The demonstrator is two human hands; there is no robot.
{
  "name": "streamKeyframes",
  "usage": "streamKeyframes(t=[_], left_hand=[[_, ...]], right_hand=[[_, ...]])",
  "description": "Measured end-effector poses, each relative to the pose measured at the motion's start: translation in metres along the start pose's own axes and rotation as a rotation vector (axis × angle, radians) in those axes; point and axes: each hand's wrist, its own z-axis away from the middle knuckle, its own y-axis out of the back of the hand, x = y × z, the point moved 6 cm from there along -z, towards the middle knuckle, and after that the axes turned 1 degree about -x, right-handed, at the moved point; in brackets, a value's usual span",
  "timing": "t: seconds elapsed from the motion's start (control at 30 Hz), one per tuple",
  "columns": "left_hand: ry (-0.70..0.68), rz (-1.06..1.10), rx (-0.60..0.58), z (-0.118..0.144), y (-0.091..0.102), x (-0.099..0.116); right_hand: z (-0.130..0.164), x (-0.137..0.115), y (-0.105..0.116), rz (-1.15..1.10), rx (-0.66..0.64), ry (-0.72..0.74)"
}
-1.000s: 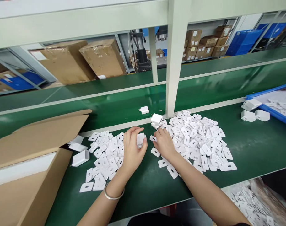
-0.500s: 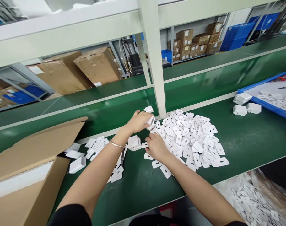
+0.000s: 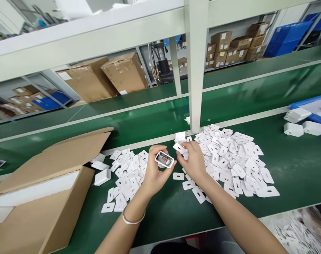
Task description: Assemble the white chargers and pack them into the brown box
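My left hand (image 3: 153, 173) holds a white charger body (image 3: 164, 159) with its open end turned up, showing the parts inside. My right hand (image 3: 194, 163) pinches a small white cover plate (image 3: 180, 148) just right of that charger. A large pile of white cover plates (image 3: 229, 158) lies under and to the right of my right hand. A smaller pile of the same plates (image 3: 125, 176) lies left of my left hand. One white charger (image 3: 180, 137) stands on the table just behind my hands.
An open cardboard box (image 3: 41, 190) stands at the left, with white chargers (image 3: 102, 176) beside it. A white frame post (image 3: 196, 67) rises behind the plates. More chargers (image 3: 303, 128) and a blue tray (image 3: 312, 106) sit at the right. A green conveyor belt (image 3: 139, 121) runs behind.
My left hand reached forward to the chargers by the post, then came back holding a charger body with its open end up. My right hand lifted a cover plate from the pile.
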Motion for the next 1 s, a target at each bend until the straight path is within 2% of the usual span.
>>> streamKeyframes(t=[0.03, 0.1, 0.27, 0.43, 0.57, 0.67, 0.87, 0.93, 1.0], left_hand=[[0.002, -0.011, 0.032, 0.005, 0.002, -0.005], [0.019, -0.022, 0.067, 0.013, 0.006, -0.019], [0.074, 0.043, 0.038, 0.028, 0.008, -0.049], [0.091, 0.03, 0.016, 0.036, -0.002, -0.049], [0.06, -0.002, 0.094, 0.036, -0.006, -0.04], [0.054, 0.004, 0.18, 0.035, -0.003, -0.037], [-0.08, -0.03, 0.277, 0.039, -0.001, -0.021], [-0.114, -0.059, 0.263, 0.039, -0.002, -0.017], [-0.101, -0.101, 0.224, 0.039, -0.001, -0.017]], right_hand=[[0.001, -0.004, 0.006, -0.088, 0.059, 0.021], [0.003, -0.015, 0.012, -0.207, 0.088, 0.088], [0.018, -0.042, 0.002, -0.238, -0.003, 0.307], [0.025, -0.044, -0.008, -0.198, -0.009, 0.309], [0.023, -0.047, -0.003, -0.195, 0.015, 0.343], [0.021, -0.046, -0.006, -0.288, -0.087, 0.269], [0.027, -0.034, -0.035, -0.775, -0.441, -0.065], [0.027, -0.032, -0.039, -0.882, -0.475, -0.114], [0.022, -0.028, -0.035, -0.896, -0.419, -0.111]])
